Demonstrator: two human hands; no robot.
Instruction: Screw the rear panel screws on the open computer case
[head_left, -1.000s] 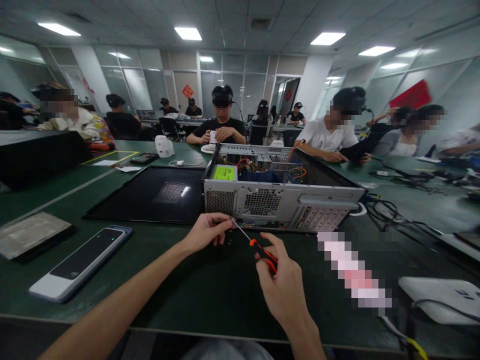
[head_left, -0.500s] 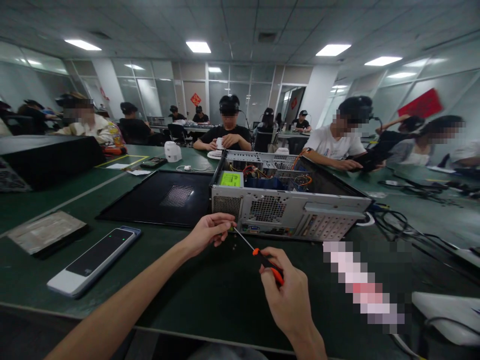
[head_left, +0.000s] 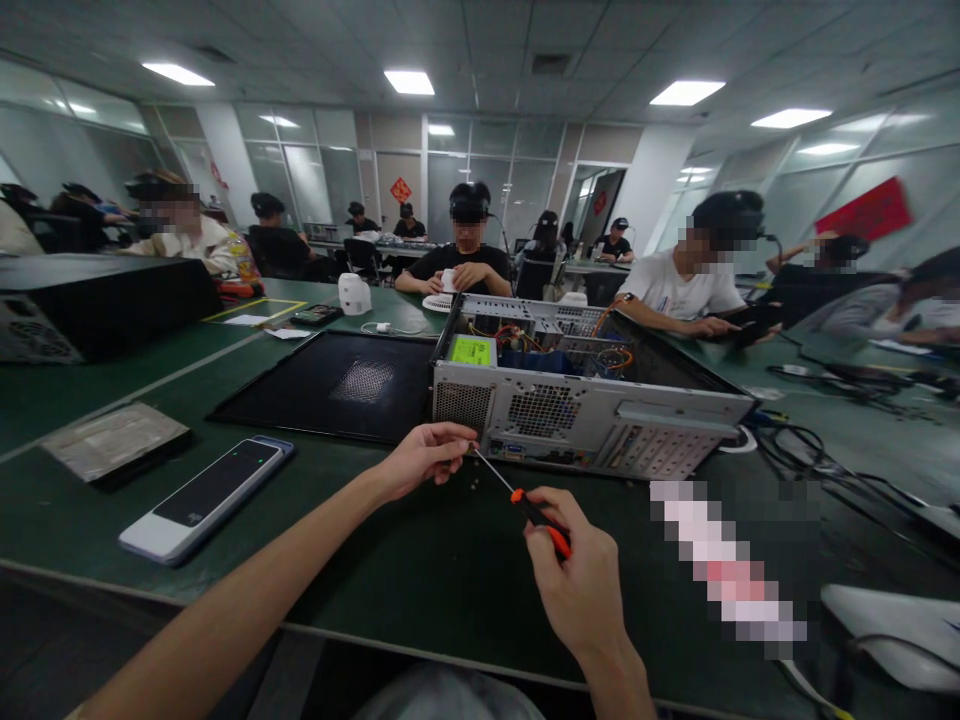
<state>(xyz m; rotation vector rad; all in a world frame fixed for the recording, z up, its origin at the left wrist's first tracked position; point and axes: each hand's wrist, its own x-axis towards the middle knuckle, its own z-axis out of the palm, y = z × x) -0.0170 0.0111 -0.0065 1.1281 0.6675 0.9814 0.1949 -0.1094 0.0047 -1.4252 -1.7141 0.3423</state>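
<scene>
My right hand [head_left: 574, 565] grips the orange and black handle of a screwdriver [head_left: 540, 520], whose thin shaft points up and to the left. Its tip meets the pinched fingertips of my left hand [head_left: 431, 458], and whatever lies between those fingers is too small to make out. Both hands are in front of an opened computer case [head_left: 600, 415], which lies on its side with its rear panel facing me and wires showing inside. Beside the case on the left lies a black side panel [head_left: 322, 385]. Several tiny bits are on the table below my left fingers.
At the left are a hard drive [head_left: 116, 442], a white and black device [head_left: 206, 500] and a dark computer case [head_left: 105, 305]. Black cables [head_left: 817, 450] tangle at the right, beyond a blurred-out strip. Several people sit around and behind the green table [head_left: 405, 600].
The view has shifted slightly, so the scene sits a little further right. Both hands keep nearly the same pose, with the screwdriver tip still at my left fingertips.
</scene>
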